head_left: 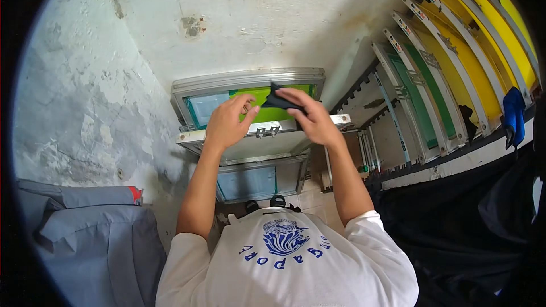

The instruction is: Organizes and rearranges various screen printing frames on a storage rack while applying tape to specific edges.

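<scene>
My right hand (314, 118) grips a small black cloth (277, 100) between its thumb and fingers, in front of my chest. Just left of it, my left hand (226, 120) is raised with curled fingers and the thumb apart, holding nothing I can see. Both hands hover over a metal-framed screen (247, 73) with a bright green middle, which leans against the wall. Nearer to me a second metal frame (227, 132) stands upright, with small metal clips (267, 132) on its top bar. It partly hides the green screen's lower part.
On the right, a rack (392, 166) holds several metal-framed screens (449, 57) in yellow and green. A blue cloth (513, 115) hangs from its edge, above black fabric (455, 222). Grey fabric (102, 239) lies at left, beside the peeling wall (85, 96). Another framed screen (247, 183) stands near my feet.
</scene>
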The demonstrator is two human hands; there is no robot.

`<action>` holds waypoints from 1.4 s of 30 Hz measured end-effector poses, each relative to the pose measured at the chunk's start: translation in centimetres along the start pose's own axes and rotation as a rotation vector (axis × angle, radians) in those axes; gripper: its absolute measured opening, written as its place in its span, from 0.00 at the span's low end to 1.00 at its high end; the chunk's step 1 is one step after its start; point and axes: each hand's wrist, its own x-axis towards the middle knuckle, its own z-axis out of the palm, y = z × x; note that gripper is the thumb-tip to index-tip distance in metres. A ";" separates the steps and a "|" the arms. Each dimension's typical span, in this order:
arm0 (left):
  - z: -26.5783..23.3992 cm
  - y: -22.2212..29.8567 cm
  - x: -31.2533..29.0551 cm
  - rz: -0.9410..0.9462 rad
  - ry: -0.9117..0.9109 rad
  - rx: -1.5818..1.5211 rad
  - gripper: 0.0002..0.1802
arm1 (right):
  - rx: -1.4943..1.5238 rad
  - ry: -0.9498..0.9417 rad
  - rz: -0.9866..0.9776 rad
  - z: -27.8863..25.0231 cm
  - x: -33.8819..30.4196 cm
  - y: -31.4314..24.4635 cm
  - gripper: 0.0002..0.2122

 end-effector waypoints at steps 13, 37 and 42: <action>-0.5 -2.7 -5.0 0.173 -0.123 0.022 0.15 | -0.025 -0.117 0.229 6.4 -2.3 2.2 0.08; 8.4 -1.4 -5.2 0.041 0.016 -0.104 0.14 | -0.300 0.089 -0.013 0.4 -9.9 5.4 0.12; 8.6 -1.2 -5.0 0.039 0.030 -0.097 0.15 | -0.264 0.053 -0.071 -0.1 -9.5 6.1 0.11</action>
